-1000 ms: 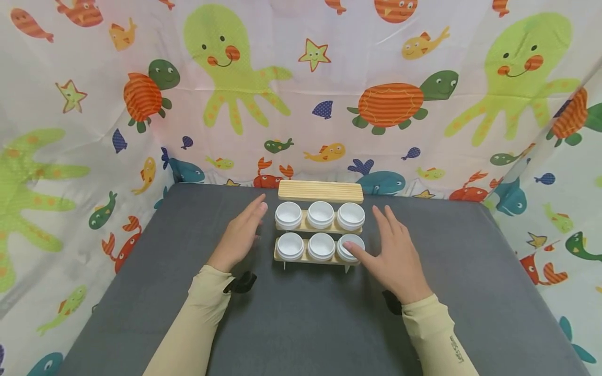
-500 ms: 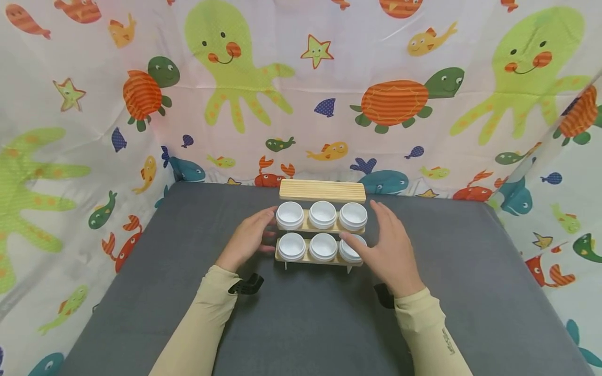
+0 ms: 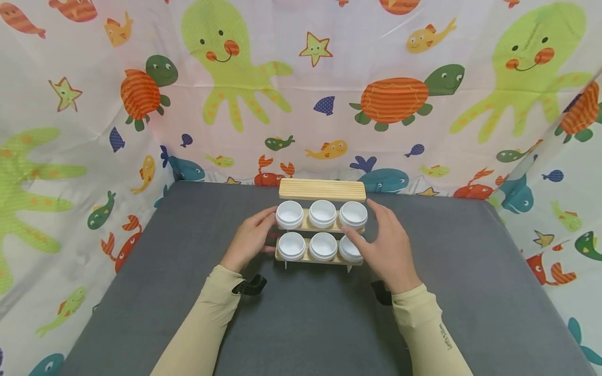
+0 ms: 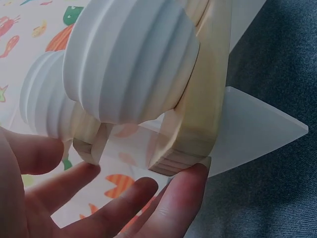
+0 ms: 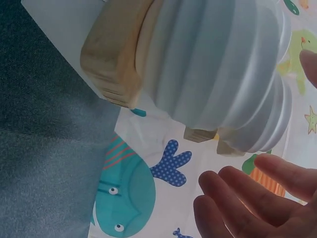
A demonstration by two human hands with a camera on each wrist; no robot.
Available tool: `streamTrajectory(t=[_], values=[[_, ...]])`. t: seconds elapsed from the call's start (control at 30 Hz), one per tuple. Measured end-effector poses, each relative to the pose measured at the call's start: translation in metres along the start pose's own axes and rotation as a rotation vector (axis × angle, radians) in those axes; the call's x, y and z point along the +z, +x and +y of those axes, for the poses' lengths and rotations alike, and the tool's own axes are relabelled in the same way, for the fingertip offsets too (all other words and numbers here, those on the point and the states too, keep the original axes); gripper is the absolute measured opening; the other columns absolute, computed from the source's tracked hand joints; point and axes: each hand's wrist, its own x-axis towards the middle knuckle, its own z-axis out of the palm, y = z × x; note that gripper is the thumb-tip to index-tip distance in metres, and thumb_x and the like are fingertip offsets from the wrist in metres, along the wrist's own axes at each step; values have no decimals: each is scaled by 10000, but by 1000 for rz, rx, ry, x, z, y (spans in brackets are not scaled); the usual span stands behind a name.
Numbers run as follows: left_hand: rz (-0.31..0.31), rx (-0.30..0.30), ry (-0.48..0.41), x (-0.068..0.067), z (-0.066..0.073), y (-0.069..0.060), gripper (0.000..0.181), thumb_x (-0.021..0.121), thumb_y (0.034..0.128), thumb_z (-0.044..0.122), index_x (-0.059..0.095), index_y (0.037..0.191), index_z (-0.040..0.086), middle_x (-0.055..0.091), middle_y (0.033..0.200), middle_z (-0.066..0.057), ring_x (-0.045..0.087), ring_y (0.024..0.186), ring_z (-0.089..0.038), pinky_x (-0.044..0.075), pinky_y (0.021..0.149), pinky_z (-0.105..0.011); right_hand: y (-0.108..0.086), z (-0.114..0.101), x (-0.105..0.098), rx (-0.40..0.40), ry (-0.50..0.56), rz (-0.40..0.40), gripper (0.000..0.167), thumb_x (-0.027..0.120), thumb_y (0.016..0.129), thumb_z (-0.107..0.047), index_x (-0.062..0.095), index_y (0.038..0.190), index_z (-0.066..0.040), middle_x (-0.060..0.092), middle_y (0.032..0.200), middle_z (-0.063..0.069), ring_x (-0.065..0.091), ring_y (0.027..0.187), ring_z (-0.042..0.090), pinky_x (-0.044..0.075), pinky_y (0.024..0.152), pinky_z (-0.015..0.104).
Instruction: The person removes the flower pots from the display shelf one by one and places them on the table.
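Note:
A tiered wooden rack (image 3: 322, 189) stands in the middle of the table. White ribbed cups (image 3: 322, 246) fill its two lower tiers in rows of three. My left hand (image 3: 247, 241) is at the rack's left end; in the left wrist view one fingertip touches the end of a wooden board (image 4: 190, 124), beside a translucent support (image 4: 262, 131). Past the right end, my right hand (image 3: 390, 256) is spread, its thumb over the front right cup. In the right wrist view its fingers (image 5: 213, 183) are loosely bent, apart from the cup (image 5: 213, 59) and holding nothing.
Dark grey cloth covers the table (image 3: 310, 324). A curtain (image 3: 324, 78) printed with sea animals hangs behind the rack and along both sides. Each wrist wears a black strap (image 3: 251, 285).
My left hand has moved right, from beside the rack up to its left end. My right hand has come slightly left, closer to the right end. The rack appears unmoved.

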Motion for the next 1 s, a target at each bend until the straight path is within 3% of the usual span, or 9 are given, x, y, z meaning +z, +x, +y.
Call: streamTrajectory(t=[0.27, 0.5, 0.77, 1.0], values=[[-21, -3, 9, -2, -3, 2, 464, 534, 1133, 478, 522, 1591, 405, 659, 1429, -116, 745, 1181, -351, 680, 735, -415, 3, 2, 2, 0, 9, 14, 814, 818, 957, -498, 516, 1589, -84, 617, 1505, 187, 651, 1284, 374, 558, 1001, 611], [-65, -25, -38, -5, -7, 5, 469, 538, 1139, 441, 505, 1605, 399, 631, 1479, -155, 757, 1119, -346, 679, 724, -445, 6, 1, 3, 25, 18, -4, 812, 792, 969, -530, 516, 1590, -88, 610, 1527, 183, 666, 1282, 366, 566, 1004, 619], [-94, -53, -102, -5, -11, 6, 468, 556, 1134, 403, 520, 1600, 381, 682, 1374, -183, 765, 990, -266, 679, 721, -461, 6, 3, 6, 19, 34, -5, 767, 815, 961, -488, 544, 1567, -104, 644, 1487, 173, 676, 1261, 360, 565, 1017, 610], [-101, -57, -122, -3, -11, 7, 463, 564, 1128, 386, 530, 1590, 391, 709, 1342, -177, 783, 1003, -273, 679, 722, -468, 5, 6, 7, 11, 24, 4, 753, 819, 964, -475, 551, 1561, -103, 662, 1459, 165, 686, 1243, 345, 567, 1015, 605]])
